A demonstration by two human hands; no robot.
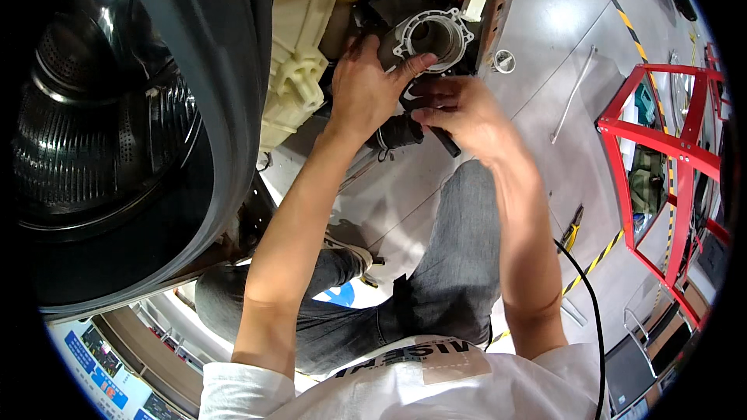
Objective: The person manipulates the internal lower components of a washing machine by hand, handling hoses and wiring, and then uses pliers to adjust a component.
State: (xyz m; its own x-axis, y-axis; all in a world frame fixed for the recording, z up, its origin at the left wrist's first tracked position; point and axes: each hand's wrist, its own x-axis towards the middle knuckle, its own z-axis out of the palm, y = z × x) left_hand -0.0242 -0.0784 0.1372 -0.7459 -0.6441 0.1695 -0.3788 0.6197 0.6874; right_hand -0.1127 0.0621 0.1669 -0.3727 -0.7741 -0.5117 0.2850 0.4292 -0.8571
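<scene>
A round light-grey plastic pump housing [442, 40], with a toothed flange and an open mouth, sits at the base of a front-loading washing machine. My left hand [367, 82] is closed around the housing's near left side, thumb pressed along its rim. Just below the housing, the bent fingers of my right hand [459, 105] grip a black piece. A straight black tube-like end [446, 142] sticks out under that hand; my fingers hide the rest. Beside it is a black rubber hose [397, 132] with a wire clamp.
The machine's grey door gasket [222, 109] and steel drum [93, 148] fill the left, with a cream plastic tub [299, 47] alongside. On the floor to the right lie a white round cap [504, 61], a metal rod [573, 95] and yellow-handled pliers [573, 229]. A red metal frame [661, 140] stands beyond.
</scene>
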